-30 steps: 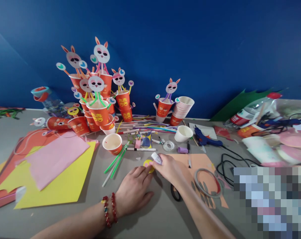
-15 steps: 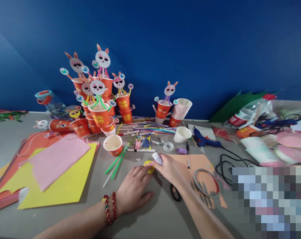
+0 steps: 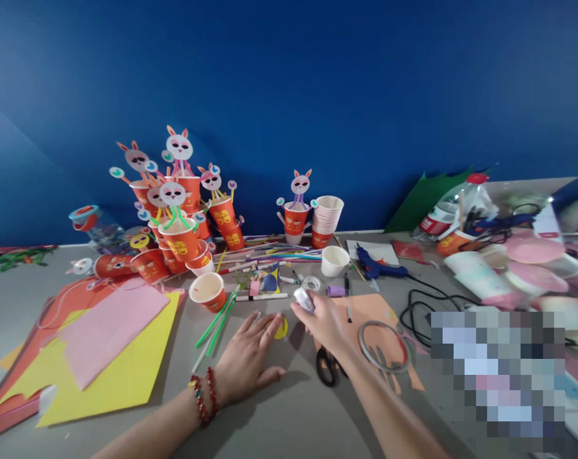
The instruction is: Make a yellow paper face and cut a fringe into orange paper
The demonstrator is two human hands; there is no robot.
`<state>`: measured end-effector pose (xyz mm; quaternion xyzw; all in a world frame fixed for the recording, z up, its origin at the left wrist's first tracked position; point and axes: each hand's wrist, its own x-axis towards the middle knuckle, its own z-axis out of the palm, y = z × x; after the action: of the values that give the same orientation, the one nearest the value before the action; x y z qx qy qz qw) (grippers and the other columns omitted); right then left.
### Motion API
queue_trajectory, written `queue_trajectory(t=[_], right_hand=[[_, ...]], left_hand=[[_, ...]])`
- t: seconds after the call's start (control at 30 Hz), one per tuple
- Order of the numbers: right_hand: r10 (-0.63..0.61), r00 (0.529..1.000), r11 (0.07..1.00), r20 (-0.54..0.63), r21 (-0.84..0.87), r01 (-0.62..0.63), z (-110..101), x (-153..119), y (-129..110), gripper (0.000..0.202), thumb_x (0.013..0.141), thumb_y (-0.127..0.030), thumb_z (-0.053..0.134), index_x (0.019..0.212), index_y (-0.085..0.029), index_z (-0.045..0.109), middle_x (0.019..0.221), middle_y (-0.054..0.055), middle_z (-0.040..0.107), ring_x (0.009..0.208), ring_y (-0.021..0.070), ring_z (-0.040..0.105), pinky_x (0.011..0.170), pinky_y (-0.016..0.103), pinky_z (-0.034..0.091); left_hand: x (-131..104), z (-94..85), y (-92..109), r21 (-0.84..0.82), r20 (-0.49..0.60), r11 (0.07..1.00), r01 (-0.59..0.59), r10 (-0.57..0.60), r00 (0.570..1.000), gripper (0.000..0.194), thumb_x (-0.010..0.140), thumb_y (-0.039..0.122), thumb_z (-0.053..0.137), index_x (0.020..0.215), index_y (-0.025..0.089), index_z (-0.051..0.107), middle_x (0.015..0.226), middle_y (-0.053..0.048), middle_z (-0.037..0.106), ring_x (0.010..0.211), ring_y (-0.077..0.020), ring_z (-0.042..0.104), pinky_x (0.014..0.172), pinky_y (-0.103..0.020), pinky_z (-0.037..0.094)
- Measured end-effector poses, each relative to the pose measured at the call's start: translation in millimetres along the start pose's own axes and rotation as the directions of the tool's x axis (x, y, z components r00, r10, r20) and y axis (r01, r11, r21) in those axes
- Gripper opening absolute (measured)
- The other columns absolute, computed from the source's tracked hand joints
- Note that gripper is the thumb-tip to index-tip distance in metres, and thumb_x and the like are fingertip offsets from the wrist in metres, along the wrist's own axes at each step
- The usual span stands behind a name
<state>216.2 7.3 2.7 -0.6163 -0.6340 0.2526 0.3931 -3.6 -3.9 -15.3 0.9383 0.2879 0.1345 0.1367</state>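
Yellow disc (image 3: 281, 327): beside left hand (image 3: 251, 349), spread flat on tabletop (image 3: 289, 421). Right hand (image 3: 321, 317): pinching glue stick (image 3: 303, 299). Paper cup (image 3: 207, 291): upright, nothing visible inside.

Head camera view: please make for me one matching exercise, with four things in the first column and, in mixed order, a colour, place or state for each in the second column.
Column one
1. Left hand
2. Right hand
3. Small round yellow paper
4. Glue gun

Column two
A. Dark blue
B. Its fingers grip a small white tube
C. Lies at the fingers of the other hand, the one without the tube
D. Has red bead bracelets on its wrist

Right pairs: 1-D, 2-B, 3-C, 4-A
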Motion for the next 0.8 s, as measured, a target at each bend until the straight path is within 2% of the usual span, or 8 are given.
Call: queue_trajectory(t=[0.13, 0.2, 0.27, 0.33, 0.43, 0.5, 0.67, 0.8], right_hand=[[-0.013, 0.999, 1.0, -0.041, 0.016, 0.013, -5.6, 2.1, -1.5, 0.018, 0.085, -0.033, 0.056, 0.071, -0.022, 0.052, 0.057, -0.003, 0.056, 0.051, 0.0149, 0.056, 0.048, 0.021, 0.037], [-0.023, 0.998, 1.0, -0.064, 0.018, 0.024, -7.4, 2.5, -2.8, 0.019, 0.084, -0.033, 0.057, 0.07, -0.022, 0.052, 0.056, -0.002, 0.056, 0.052, 0.0155, 0.056, 0.049, 0.022, 0.037], [-0.026, 0.997, 0.999, -0.074, 0.025, 0.027, -8.1, 2.1, -3.6, 0.019, 0.084, -0.034, 0.058, 0.069, -0.022, 0.052, 0.055, -0.002, 0.056, 0.051, 0.0155, 0.056, 0.049, 0.022, 0.037], [-0.018, 0.997, 0.998, -0.072, 0.052, 0.022, -7.9, 1.5, -3.6, 0.02, 0.085, -0.035, 0.058, 0.07, -0.022, 0.053, 0.053, -0.003, 0.055, 0.049, 0.0151, 0.055, 0.047, 0.022, 0.037], [-0.005, 0.998, 0.991, -0.059, 0.131, 0.013, -7.0, 0.9, -2.3, 0.021, 0.087, -0.038, 0.057, 0.075, -0.021, 0.055, 0.049, -0.004, 0.053, 0.042, 0.0138, 0.054, 0.043, 0.021, 0.037], [0.01, 0.997, 0.98, -0.071, 0.199, 0.005, -7.1, 1.1, -1.6, 0.022, 0.087, -0.04, 0.056, 0.076, -0.021, 0.054, 0.047, -0.006, 0.051, 0.038, 0.0127, 0.052, 0.041, 0.02, 0.037], [0.034, 0.987, 0.948, -0.155, 0.318, 0.017, -11.3, 2.0, -1.5, 0.024, 0.086, -0.041, 0.059, 0.075, -0.02, 0.053, 0.047, -0.007, 0.05, 0.036, 0.011, 0.05, 0.038, 0.019, 0.038], [0.026, 0.986, 0.939, -0.164, 0.343, 0.032, -14.0, 1.6, -2.2, 0.024, 0.085, -0.042, 0.06, 0.075, -0.02, 0.054, 0.047, -0.007, 0.05, 0.035, 0.0105, 0.049, 0.037, 0.019, 0.036]], left_hand=[[-2.2, -1.2, -1.9, -0.034, -0.075, 0.999, -0.006, 0.004, 0.997, 0.074, 0.098, 0.059, 0.029, 0.154, 0.016, 0.006, 0.151, -0.016, 0.039, 0.139, -0.0278, 0.037, 0.116, -0.05, 0.029], [-1.0, -1.9, -2.0, 0.001, -0.091, 1.0, -0.027, 0.027, 0.995, 0.077, 0.097, 0.062, 0.025, 0.154, 0.016, 0.004, 0.153, -0.016, 0.036, 0.141, -0.0289, 0.034, 0.116, -0.051, 0.028], [1.7, -1.8, -1.7, 0.064, -0.047, 0.996, -0.068, 0.071, 0.996, 0.086, 0.093, 0.068, 0.027, 0.155, 0.014, 0.002, 0.155, -0.016, 0.033, 0.143, -0.0306, 0.031, 0.118, -0.053, 0.023], [4.5, -1.0, -1.4, 0.127, 0.049, 0.984, -0.128, 0.123, 0.991, 0.093, 0.089, 0.072, 0.032, 0.155, 0.013, 0.002, 0.156, -0.017, 0.029, 0.144, -0.0314, 0.028, 0.119, -0.052, 0.019], [5.4, -0.3, -2.0, 0.186, 0.127, 0.967, -0.174, 0.152, 0.98, 0.095, 0.088, 0.073, 0.036, 0.155, 0.014, 0.005, 0.157, -0.016, 0.026, 0.144, -0.0318, 0.027, 0.119, -0.053, 0.015], [3.8, -1.9, -3.4, 0.169, 0.107, 0.971, -0.168, 0.151, 0.983, 0.092, 0.089, 0.073, 0.033, 0.155, 0.015, 0.004, 0.158, -0.015, 0.026, 0.144, -0.0313, 0.028, 0.119, -0.053, 0.016], [-0.2, -9.0, -6.0, -0.027, -0.044, 0.996, -0.09, 0.088, 0.995, 0.077, 0.095, 0.065, 0.006, 0.154, 0.019, -0.009, 0.16, -0.015, 0.017, 0.145, -0.0281, 0.026, 0.117, -0.05, 0.026], [1.2, -7.4, -3.4, 0.032, 0.092, 0.984, -0.178, 0.174, 0.98, 0.088, 0.091, 0.071, 0.023, 0.154, 0.019, -0.007, 0.16, -0.015, 0.02, 0.146, -0.0316, 0.023, 0.118, -0.054, 0.017]])
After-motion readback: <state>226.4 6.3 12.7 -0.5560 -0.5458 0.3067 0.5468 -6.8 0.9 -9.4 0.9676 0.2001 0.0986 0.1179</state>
